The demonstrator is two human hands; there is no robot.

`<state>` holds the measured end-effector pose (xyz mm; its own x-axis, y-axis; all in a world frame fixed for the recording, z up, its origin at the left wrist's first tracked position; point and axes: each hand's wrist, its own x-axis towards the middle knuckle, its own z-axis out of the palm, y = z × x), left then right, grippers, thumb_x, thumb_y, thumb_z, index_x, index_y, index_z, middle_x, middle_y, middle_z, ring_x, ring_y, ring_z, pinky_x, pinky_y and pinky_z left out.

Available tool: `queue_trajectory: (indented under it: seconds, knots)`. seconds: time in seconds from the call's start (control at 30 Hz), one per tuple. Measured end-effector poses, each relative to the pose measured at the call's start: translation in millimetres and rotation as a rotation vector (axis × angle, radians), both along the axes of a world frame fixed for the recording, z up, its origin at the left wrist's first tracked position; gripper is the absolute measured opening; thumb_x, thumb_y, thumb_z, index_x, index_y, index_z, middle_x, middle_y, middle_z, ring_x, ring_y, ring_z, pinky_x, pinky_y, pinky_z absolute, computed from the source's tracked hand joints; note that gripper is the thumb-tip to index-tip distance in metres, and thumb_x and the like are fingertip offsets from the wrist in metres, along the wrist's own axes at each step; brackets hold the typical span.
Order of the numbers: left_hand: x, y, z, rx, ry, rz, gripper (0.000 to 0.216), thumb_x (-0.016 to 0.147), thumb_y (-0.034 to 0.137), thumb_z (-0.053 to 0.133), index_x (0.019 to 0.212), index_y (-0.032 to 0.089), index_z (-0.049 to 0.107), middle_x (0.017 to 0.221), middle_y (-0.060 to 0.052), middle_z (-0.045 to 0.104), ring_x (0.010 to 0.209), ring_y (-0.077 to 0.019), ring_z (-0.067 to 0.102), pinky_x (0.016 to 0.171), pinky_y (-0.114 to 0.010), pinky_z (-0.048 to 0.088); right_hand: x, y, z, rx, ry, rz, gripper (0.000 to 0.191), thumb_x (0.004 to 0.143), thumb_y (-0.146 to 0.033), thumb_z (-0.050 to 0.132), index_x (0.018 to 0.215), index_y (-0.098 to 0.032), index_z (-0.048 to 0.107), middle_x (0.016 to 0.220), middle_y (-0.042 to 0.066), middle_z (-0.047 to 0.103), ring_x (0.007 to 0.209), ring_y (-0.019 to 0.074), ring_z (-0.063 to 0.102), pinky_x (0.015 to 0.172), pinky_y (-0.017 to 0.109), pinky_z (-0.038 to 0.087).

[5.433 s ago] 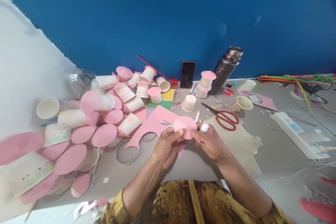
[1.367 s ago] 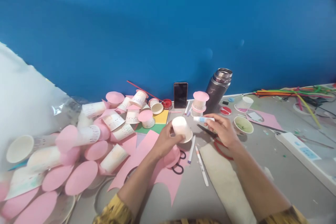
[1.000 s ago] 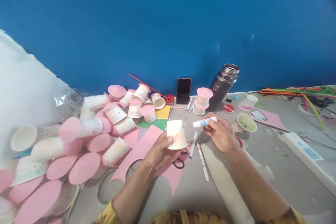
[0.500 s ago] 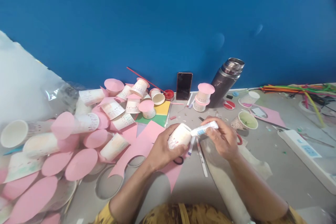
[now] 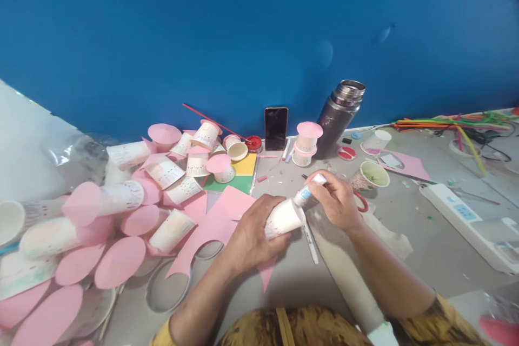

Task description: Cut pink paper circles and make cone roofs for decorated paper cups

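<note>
My left hand [image 5: 253, 238] is wrapped round a white paper cup [image 5: 284, 220] with marker strokes on its side. The cup lies tilted, its end turned toward my right hand [image 5: 337, 201]. Between the thumb and fingers of that hand is a white glue stick [image 5: 307, 193] with a blue label. Its lower end meets the cup's rim; whether it touches the inside or the edge I cannot tell. Below the hands a white marker [image 5: 310, 246] lies on the table, and pink paper scraps [image 5: 219, 216] spread to the left.
Many cups with pink paper discs [image 5: 120, 262] crowd the left side. A phone [image 5: 276, 128] stands against the blue wall beside a stacked pair of cups [image 5: 307, 143] and a dark thermos [image 5: 338, 119]. To the right are a patterned cup [image 5: 370, 174] and a power strip [image 5: 466, 221].
The cup has turned so its end faces right. The glue stick has swung from nearly level to a steeper tilt, its upper end rising, and now meets the rim. The view has shifted slightly.
</note>
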<state>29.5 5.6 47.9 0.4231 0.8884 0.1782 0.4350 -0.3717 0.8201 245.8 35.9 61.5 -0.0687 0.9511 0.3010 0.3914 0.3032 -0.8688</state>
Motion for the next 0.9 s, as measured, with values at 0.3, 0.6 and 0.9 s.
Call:
queue_trajectory:
  seconds: [0.3,0.6,0.9]
  knots:
    - [-2,0,5.3,-0.086,-0.130,0.057,0.053,0.073,0.021,0.077,0.124,0.022,0.063,0.111,-0.006,0.069,0.098,-0.0243,0.065,0.087,-0.035,0.050,5,8,-14.3,-0.072,0.281,-0.072,0.031,0.094,-0.047,0.056,0.081,-0.021,0.064,0.069,0.000,0.055,0.061,0.0148,0.046,0.056,0.028,0.038]
    - [-5,-2,7.0,-0.319,-0.268,-0.026,0.052,0.074,0.032,0.080,0.122,0.019,0.064,0.111,-0.006,0.070,0.094,-0.0230,0.065,0.080,-0.032,0.052,7,10,-15.8,-0.095,0.286,0.066,0.027,0.092,-0.040,0.058,0.075,-0.020,0.063,0.062,-0.002,0.049,0.057,0.0136,0.041,0.054,0.028,0.031]
    - [1,-1,9.6,-0.308,-0.296,0.175,0.054,0.070,0.038,0.079,0.118,0.017,0.066,0.101,-0.007,0.072,0.084,-0.0230,0.066,0.070,-0.032,0.055,4,6,-22.3,-0.004,0.304,0.005,0.025,0.095,-0.038,0.057,0.080,-0.020,0.065,0.066,-0.002,0.051,0.059,0.0134,0.042,0.055,0.028,0.032]
